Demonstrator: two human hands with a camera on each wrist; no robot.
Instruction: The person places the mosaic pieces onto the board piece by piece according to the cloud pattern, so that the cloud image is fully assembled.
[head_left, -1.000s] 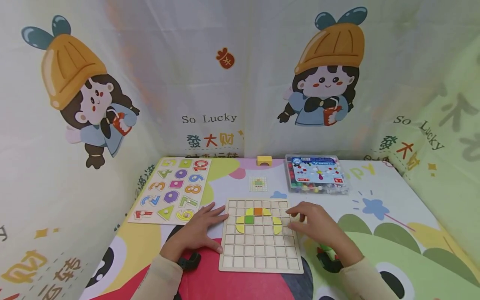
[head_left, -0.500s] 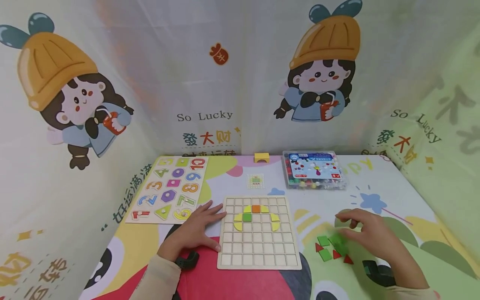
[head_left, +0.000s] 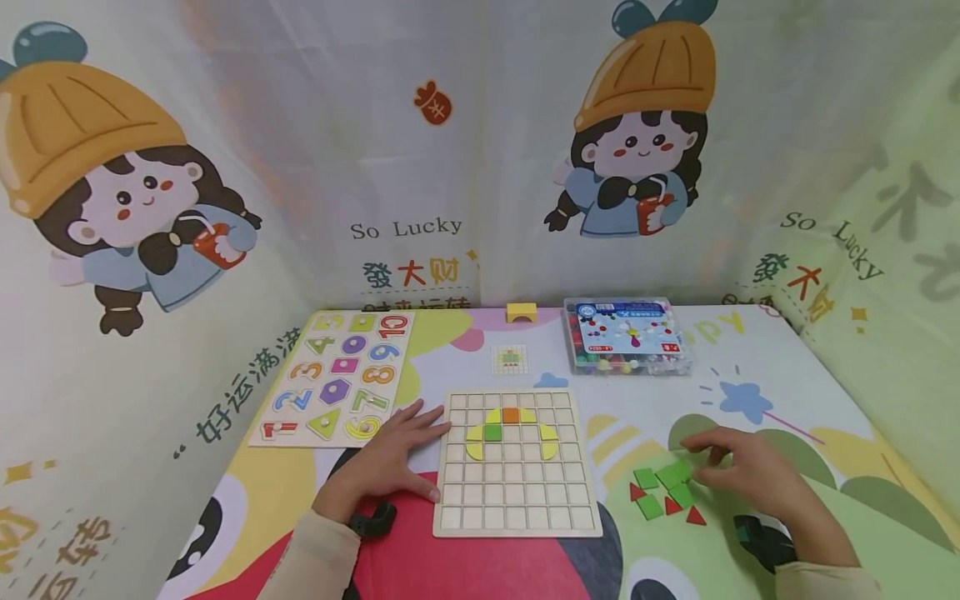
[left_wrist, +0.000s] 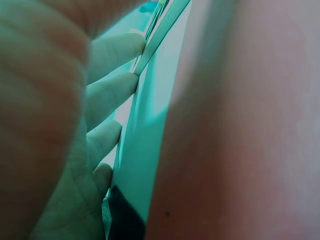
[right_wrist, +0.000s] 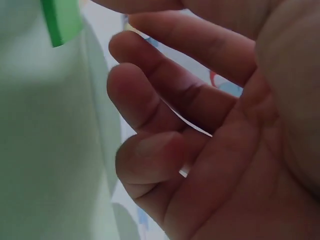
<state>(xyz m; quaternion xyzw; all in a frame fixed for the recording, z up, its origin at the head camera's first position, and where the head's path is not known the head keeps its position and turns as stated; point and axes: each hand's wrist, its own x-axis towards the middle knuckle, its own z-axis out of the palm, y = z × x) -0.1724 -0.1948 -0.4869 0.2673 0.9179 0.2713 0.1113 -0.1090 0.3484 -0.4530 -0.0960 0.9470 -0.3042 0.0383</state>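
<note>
A wooden grid board (head_left: 515, 497) lies on the table in the head view. Set in its cells are an orange square (head_left: 511, 415), a green square (head_left: 492, 432) and several yellow rounded pieces (head_left: 550, 451). My left hand (head_left: 390, 454) rests with spread fingers and thumb against the board's left edge. To the right of the board, my right hand (head_left: 742, 471) has its loosely bent fingers and thumb beside some loose green square tiles (head_left: 649, 507); no tile shows between them. Red triangle tiles (head_left: 696, 516) lie among the green ones.
Behind the board lies a small pattern card (head_left: 510, 360). A number puzzle (head_left: 337, 379) sits at the left. Toward the back are a yellow arch block (head_left: 521, 312) and a clear plastic box (head_left: 626, 335). Printed cloth walls surround the table.
My right hand has moved from the board's right edge out to the loose tiles, uncovering the green and red ones. My left hand stays at the board's edge. The head view has shifted slightly.
</note>
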